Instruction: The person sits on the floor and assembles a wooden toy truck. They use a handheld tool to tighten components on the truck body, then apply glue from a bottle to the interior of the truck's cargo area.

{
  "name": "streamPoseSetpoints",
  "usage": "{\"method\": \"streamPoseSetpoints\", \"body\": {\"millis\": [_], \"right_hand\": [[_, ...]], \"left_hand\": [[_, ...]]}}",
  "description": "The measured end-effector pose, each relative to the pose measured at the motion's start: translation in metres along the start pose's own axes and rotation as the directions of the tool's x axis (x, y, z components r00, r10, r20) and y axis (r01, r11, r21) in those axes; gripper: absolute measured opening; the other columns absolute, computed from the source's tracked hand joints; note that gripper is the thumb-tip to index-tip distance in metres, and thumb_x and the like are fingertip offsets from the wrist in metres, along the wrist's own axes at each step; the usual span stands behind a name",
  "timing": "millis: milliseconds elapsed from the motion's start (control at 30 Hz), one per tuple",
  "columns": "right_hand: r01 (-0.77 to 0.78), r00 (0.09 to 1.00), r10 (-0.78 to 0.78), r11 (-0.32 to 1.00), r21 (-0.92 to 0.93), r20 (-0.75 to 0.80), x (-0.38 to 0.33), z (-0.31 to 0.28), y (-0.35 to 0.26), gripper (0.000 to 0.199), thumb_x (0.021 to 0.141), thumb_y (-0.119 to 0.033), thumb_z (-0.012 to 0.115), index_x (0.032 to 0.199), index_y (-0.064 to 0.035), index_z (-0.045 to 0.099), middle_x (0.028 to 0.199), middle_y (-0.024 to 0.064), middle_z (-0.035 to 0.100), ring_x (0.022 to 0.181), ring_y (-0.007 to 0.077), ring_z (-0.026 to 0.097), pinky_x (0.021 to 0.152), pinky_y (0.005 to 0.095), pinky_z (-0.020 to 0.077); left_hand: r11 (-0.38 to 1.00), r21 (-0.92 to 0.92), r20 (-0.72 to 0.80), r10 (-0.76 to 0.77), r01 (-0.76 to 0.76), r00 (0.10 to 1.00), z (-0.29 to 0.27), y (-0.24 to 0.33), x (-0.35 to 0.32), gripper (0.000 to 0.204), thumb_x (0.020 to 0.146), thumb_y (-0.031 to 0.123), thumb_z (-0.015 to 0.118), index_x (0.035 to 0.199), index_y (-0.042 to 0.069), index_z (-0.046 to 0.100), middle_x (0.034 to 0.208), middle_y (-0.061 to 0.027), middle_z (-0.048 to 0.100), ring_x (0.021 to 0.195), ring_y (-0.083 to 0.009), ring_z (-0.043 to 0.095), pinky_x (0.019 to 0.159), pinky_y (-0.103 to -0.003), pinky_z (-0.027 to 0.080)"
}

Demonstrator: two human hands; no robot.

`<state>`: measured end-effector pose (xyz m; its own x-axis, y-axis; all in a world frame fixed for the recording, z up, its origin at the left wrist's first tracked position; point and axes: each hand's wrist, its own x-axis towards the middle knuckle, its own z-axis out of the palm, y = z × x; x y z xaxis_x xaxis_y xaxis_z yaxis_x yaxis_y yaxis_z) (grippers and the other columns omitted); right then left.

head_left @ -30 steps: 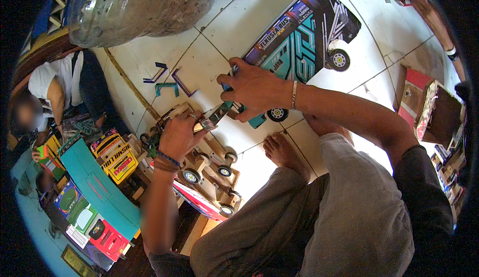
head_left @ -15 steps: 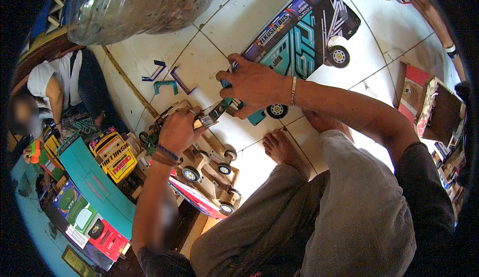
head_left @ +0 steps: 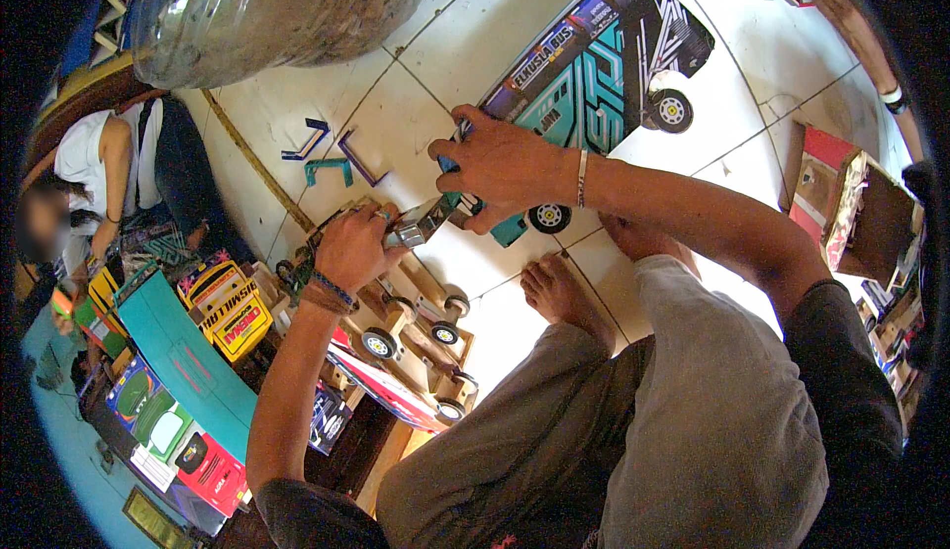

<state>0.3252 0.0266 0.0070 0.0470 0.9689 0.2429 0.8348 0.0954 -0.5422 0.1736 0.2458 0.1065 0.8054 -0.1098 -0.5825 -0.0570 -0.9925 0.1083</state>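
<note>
1. Tool [head_left: 424, 223]: small, metallic, held between both hands over the tiled floor [head_left: 396, 104], just above the wooden chassis [head_left: 421, 326].
2. Left hand [head_left: 354, 247]: fingers curled shut around the tool's lower end.
3. Right hand [head_left: 505, 168]: closed on the tool's upper end, resting against the teal bus [head_left: 594, 64].
4. Yellow model [head_left: 228, 307] sits left of the chassis.

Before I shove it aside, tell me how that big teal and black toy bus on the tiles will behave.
The toy bus stands on wheels on smooth tiles, so it would probably roll lengthwise. It looks like a thin printed shell, likely light for its size and easily dented. The right hand rests at its front end.
</note>
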Motion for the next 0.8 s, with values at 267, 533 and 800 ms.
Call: {"method": "streamPoseSetpoints", "body": {"millis": [267, 533, 800], "right_hand": [[-0.005, 1.000, 0.005, 1.000, -0.006, -0.001, 0.000, -0.002, -0.001, 0.052, 0.074, -0.057, 0.067, 0.100, -0.0128, 0.072, 0.110, 0.0150, 0.062, 0.079, 0.0279, 0.067, 0.109, 0.0569, 0.0325], [-0.012, 1.000, 0.012, 1.000, -0.001, 0.020, -0.001, -0.004, -0.001, 0.052, 0.074, -0.057, 0.068, 0.100, -0.0128, 0.072, 0.110, 0.0145, 0.063, 0.081, 0.0282, 0.068, 0.110, 0.0568, 0.0316], [-0.027, 1.000, 0.027, 0.999, 0.047, -0.004, -0.001, -0.004, -0.001, 0.051, 0.076, -0.053, 0.072, 0.102, -0.0090, 0.073, 0.121, 0.0152, 0.061, 0.088, 0.0306, 0.068, 0.114, 0.0552, 0.0285]], "left_hand": [[1.000, 0.014, -0.051, 0.025, -0.024, 0.998, 0.016, -0.007, 0.000, 0.044, 0.074, 0.035, 0.080, 0.106, 0.008, 0.066, 0.094, -0.0165, 0.069, 0.089, -0.0351, 0.069, 0.080, -0.046, 0.057], [1.000, 0.007, -0.052, 0.029, -0.028, 0.998, 0.016, -0.007, 0.002, 0.043, 0.073, 0.033, 0.081, 0.103, 0.007, 0.067, 0.095, -0.0164, 0.069, 0.088, -0.0346, 0.070, 0.081, -0.045, 0.057], [0.991, -0.129, -0.064, 0.010, -0.018, 0.998, -0.015, -0.007, -0.002, 0.039, 0.079, 0.032, 0.079, 0.104, 0.005, 0.068, 0.090, -0.0180, 0.070, 0.086, -0.0365, 0.070, 0.078, -0.046, 0.058]]}}
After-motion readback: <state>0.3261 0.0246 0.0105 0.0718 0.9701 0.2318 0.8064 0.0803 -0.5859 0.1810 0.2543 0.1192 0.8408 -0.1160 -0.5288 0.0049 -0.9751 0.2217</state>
